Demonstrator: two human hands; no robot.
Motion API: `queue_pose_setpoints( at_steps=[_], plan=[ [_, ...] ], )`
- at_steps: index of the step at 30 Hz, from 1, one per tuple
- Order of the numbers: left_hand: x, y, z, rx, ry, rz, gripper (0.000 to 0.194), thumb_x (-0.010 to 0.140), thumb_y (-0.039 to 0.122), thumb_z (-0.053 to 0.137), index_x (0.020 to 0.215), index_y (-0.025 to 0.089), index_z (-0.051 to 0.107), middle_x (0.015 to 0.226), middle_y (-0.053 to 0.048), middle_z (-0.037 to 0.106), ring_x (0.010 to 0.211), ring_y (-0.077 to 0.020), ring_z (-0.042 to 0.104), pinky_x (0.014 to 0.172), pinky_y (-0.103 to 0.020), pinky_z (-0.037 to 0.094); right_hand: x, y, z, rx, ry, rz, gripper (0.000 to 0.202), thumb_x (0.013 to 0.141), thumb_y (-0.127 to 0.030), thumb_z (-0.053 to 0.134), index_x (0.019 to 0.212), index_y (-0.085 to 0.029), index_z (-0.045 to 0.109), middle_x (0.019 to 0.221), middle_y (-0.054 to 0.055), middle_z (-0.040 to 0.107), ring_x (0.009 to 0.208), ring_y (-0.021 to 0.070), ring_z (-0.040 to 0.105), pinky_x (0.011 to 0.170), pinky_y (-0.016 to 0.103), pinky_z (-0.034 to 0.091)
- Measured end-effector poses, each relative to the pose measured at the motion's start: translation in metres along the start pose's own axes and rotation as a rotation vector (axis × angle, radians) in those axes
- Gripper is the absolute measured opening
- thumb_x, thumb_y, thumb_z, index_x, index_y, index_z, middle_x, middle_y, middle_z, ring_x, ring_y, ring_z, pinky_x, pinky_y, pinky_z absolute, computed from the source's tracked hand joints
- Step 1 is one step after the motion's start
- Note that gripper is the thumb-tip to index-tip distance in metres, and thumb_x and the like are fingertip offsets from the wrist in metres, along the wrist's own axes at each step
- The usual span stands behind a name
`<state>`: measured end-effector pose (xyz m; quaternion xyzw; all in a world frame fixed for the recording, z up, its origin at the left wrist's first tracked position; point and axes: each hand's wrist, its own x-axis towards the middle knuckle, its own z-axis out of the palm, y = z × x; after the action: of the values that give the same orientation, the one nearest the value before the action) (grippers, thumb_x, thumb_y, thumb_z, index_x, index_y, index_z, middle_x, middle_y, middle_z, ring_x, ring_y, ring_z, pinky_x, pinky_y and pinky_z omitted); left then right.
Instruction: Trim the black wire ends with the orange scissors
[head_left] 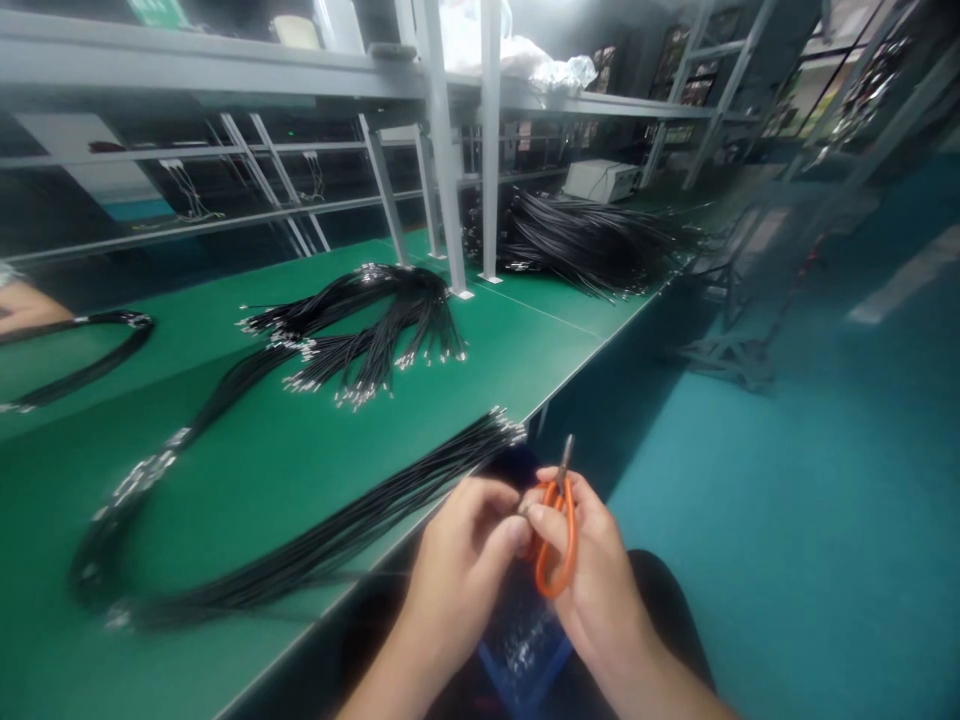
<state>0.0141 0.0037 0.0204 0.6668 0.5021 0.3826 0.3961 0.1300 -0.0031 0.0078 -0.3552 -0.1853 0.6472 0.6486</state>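
Orange-handled metal scissors [572, 532] held in curled right hand [598, 562], tips upward, beside flat green tabletop [517, 365]; left hand [466, 548] curls thumb toward forefinger, cannot tell if pinching anything.

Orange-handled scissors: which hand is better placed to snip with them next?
Right, probably: the right hand holds the scissors, blades pointing forward. The left hand is close beside it, with no tool visible.

On the table [540, 350] — a cable bundle [360, 525] in front, posts [489, 150] behind it, a cable heap [592, 240] farther back right.
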Motion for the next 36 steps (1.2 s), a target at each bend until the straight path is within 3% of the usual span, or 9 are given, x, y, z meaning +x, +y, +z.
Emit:
queue_pose_setpoints(
  at_steps=[4,11,17,21,25,29,33,36],
  plan=[
    [0.005,0.012,0.0,-0.103,0.073,-0.009,0.011,0.081,0.024,0.061,0.073,0.018,0.058,0.071,-0.001,0.058,0.063,-0.0148,0.057,0.058,-0.025,0.044,-0.003,0.001,0.005,0.009,-0.012,0.005,0.036,0.069,-0.013,0.072,0.096,-0.023,0.05,0.069,-0.006,0.06,0.058,0.0079,0.056,0.054,0.018,0.045],
    [0.012,0.005,-0.007,-0.576,-0.15,-0.085,0.012,0.083,0.02,0.058,0.074,0.014,0.061,0.058,0.0,0.062,0.053,-0.0109,0.056,0.056,-0.022,0.043,-0.005,-0.002,0.0,0.014,-0.047,0.062,0.028,0.073,-0.014,0.066,0.095,-0.019,0.05,0.065,-0.004,0.061,0.05,0.0089,0.055,0.05,0.02,0.043],
    [0.01,0.001,-0.004,-0.666,-0.139,-0.106,0.014,0.088,0.02,0.054,0.075,0.014,0.058,0.059,0.002,0.059,0.054,-0.0085,0.053,0.057,-0.021,0.04,-0.004,-0.001,0.0,0.047,-0.044,0.118,0.024,0.075,-0.013,0.065,0.094,-0.018,0.051,0.059,-0.004,0.059,0.049,0.0092,0.055,0.053,0.02,0.044],
    [0.009,0.001,-0.001,-0.719,-0.132,-0.122,0.007,0.087,0.021,0.056,0.083,0.016,0.057,0.067,0.002,0.056,0.058,-0.0096,0.053,0.059,-0.023,0.043,-0.003,-0.001,0.002,0.077,-0.033,0.112,0.024,0.074,-0.013,0.066,0.093,-0.019,0.052,0.065,-0.003,0.062,0.052,0.0091,0.056,0.054,0.02,0.045],
    [0.01,-0.005,0.0,-0.726,-0.107,-0.08,0.012,0.083,0.021,0.06,0.073,0.016,0.054,0.076,0.001,0.052,0.058,-0.0095,0.052,0.059,-0.024,0.045,-0.002,0.0,0.001,0.097,-0.03,0.1,0.025,0.073,-0.011,0.067,0.092,-0.018,0.053,0.066,-0.003,0.062,0.053,0.0089,0.056,0.054,0.02,0.046],
    [0.009,-0.009,-0.005,-0.605,-0.021,-0.092,0.008,0.084,0.019,0.055,0.077,0.017,0.056,0.081,0.0,0.053,0.064,-0.0108,0.051,0.061,-0.024,0.045,0.001,0.0,0.0,0.127,-0.049,0.115,0.02,0.075,-0.009,0.062,0.091,-0.018,0.055,0.068,-0.003,0.061,0.054,0.0093,0.057,0.054,0.02,0.046],
    [0.006,0.001,-0.011,-0.133,0.156,0.104,0.018,0.081,0.017,0.057,0.096,0.023,0.066,0.095,-0.005,0.061,0.076,-0.0171,0.058,0.07,-0.028,0.048,0.002,-0.001,0.003,0.161,-0.039,0.123,0.019,0.076,-0.009,0.063,0.09,-0.019,0.056,0.069,-0.003,0.062,0.055,0.0094,0.058,0.055,0.02,0.048],
    [0.006,0.008,-0.014,0.078,0.235,0.184,0.017,0.078,0.017,0.06,0.088,0.025,0.071,0.095,-0.007,0.066,0.077,-0.0196,0.061,0.069,-0.028,0.049,0.002,-0.002,0.006,0.183,-0.033,0.141,0.02,0.075,-0.01,0.065,0.091,-0.02,0.055,0.068,-0.003,0.062,0.057,0.0096,0.058,0.056,0.019,0.048]
  ],
)
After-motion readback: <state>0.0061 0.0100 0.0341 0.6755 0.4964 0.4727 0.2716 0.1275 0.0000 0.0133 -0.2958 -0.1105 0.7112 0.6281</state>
